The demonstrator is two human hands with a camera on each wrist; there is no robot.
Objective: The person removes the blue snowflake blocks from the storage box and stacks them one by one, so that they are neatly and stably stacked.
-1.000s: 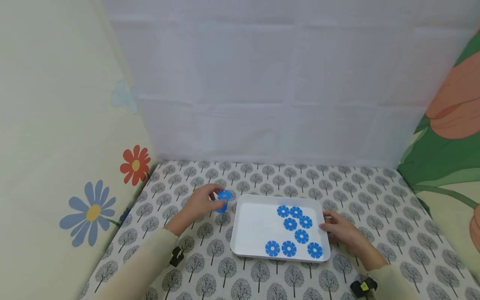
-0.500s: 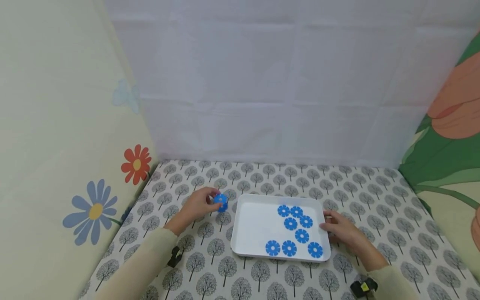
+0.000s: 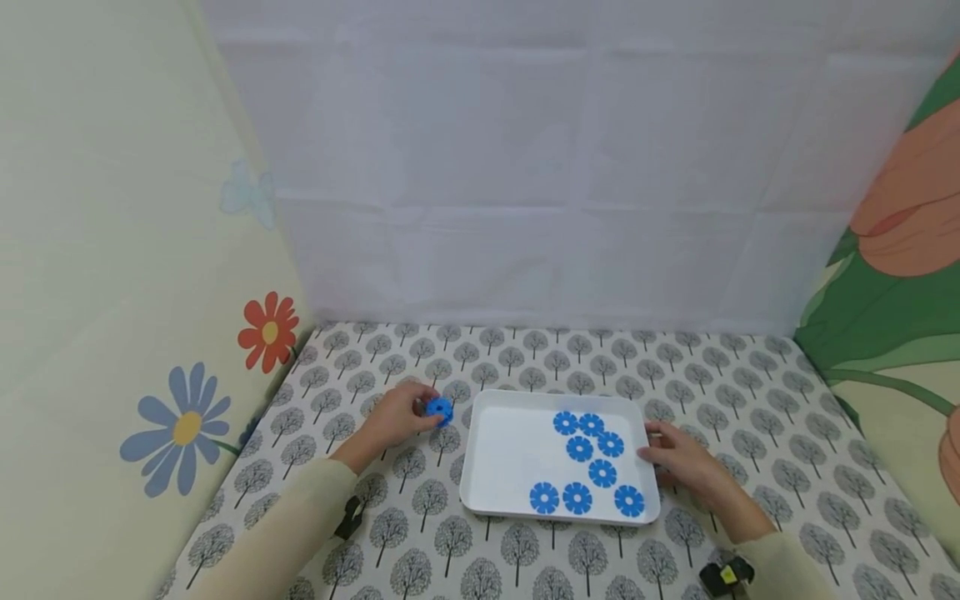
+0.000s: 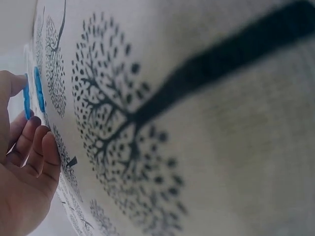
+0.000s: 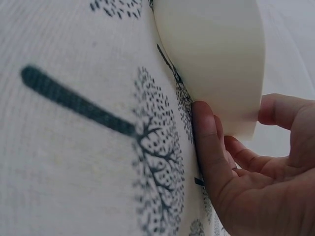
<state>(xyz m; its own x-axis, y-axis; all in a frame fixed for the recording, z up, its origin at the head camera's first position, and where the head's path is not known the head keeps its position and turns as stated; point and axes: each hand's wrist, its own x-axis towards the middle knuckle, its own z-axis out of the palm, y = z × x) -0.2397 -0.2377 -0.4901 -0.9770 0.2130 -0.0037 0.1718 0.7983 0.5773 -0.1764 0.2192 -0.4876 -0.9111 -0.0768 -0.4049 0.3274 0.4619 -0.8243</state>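
Note:
My left hand [image 3: 397, 415] is left of the white tray, low over the patterned cloth. Between thumb and fingertips it pinches a blue notched plastic disc [image 4: 27, 97]. Close beneath that one, a second blue disc [image 4: 39, 88] lies by the cloth; in the head view the two overlap. My right hand [image 3: 686, 458] grips the right end of the white tray [image 3: 495, 467], its thumb at the rim and its fingers against the outer wall [image 5: 216, 64]. Several flat blue discs [image 3: 602, 473] lie spread over the tray's right half and along its front.
A white cloth with grey trees [image 3: 431, 500] covers the table. Behind it hangs a creased white sheet [image 3: 480, 208]. Flower-painted panels stand on the left [image 3: 112, 250] and the right [image 3: 892, 333]. Each wrist wears a dark camera band.
My left hand has lowered the pinched disc from above onto or close over the other blue disc. The right hand and tray have stayed in place.

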